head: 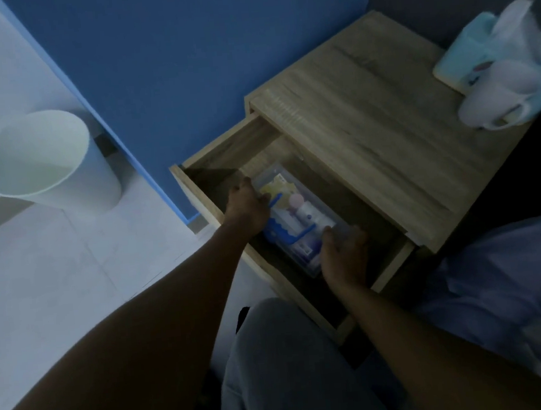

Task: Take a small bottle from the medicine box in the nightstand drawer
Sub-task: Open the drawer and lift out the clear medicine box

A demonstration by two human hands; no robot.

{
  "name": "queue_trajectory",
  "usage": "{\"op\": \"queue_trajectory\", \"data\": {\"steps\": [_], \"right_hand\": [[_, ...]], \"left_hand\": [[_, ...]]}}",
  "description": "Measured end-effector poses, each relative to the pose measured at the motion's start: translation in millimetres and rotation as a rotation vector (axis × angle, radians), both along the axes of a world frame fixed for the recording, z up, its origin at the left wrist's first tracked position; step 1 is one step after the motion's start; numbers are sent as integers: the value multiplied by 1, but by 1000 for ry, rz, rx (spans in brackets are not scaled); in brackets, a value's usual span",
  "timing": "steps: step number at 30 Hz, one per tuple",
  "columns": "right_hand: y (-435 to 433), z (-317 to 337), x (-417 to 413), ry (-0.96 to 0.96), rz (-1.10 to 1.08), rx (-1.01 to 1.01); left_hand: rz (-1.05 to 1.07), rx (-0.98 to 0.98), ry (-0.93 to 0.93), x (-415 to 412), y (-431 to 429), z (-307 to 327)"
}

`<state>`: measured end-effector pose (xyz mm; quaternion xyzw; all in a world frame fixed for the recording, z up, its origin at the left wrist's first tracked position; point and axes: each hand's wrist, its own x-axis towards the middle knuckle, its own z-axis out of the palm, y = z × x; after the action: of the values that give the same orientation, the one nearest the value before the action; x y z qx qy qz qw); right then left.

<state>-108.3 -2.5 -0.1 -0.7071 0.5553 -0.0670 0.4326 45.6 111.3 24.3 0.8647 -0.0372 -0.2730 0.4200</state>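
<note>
- Wood-grain nightstand (371,137) stands against a blue wall (183,49), its drawer (222,150) pulled out toward 7 o'clock and open from above.
- Clear plastic medicine box (300,222) lies inside the drawer, long axis running from 11 to 5 o'clock, with bare drawer floor showing at 12 o'clock of it and a dark strip of free space along its 3 o'clock side under the nightstand top.
- Small white bottle (311,216) with a pale pink cap lies inside the box near its middle, among blue and yellow packets; details are dim and blurred.
- Left hand (246,207) rests on the box's 9 o'clock edge, fingers curled over the rim; how firmly it grips, I cannot tell.
- Right hand (343,254) is at the box's 5 o'clock end, fingers bent against its corner; whether it holds the box or only touches it, I cannot tell.
- Drawer's front panel (307,303) lies just by the person's grey-clad knee (275,351).
- On the nightstand top at 2 o'clock sit a white mug (495,100) and a pale blue tissue box (477,46), touching each other; the rest of the top is bare.
- White waste bin (46,159) stands on the pale tiled floor (72,271) at 9 o'clock, well apart from the drawer.
- Light-blue bedding (498,283) lies at 4 o'clock, beside the nightstand.
</note>
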Motion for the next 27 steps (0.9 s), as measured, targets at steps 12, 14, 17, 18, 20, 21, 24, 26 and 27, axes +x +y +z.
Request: {"op": "queue_trajectory", "data": {"steps": [12, 14, 17, 18, 20, 21, 24, 26, 27], "right_hand": [[8, 102, 0, -377, 211, 72], [-1, 118, 16, -398, 225, 86], [-20, 135, 45, -425, 195, 72], [-28, 138, 54, -430, 190, 54], [-44, 141, 71, -422, 192, 5], [-52, 140, 78, -417, 185, -22], [-79, 133, 99, -432, 129, -73], [-94, 128, 109, -421, 118, -86], [-101, 125, 114, -423, 113, -80]], "left_hand": [[241, -30, -397, -3, 25, 96], [270, -35, -461, 10, 21, 118], [265, -58, -484, 35, 6, 144], [257, -62, -481, 44, -1, 149], [217, -52, -461, 63, -18, 151], [193, -43, -446, 72, -27, 148], [128, -39, -405, 95, -54, 135], [88, -43, -400, 108, -67, 127], [70, -38, -398, 113, -72, 124]]}}
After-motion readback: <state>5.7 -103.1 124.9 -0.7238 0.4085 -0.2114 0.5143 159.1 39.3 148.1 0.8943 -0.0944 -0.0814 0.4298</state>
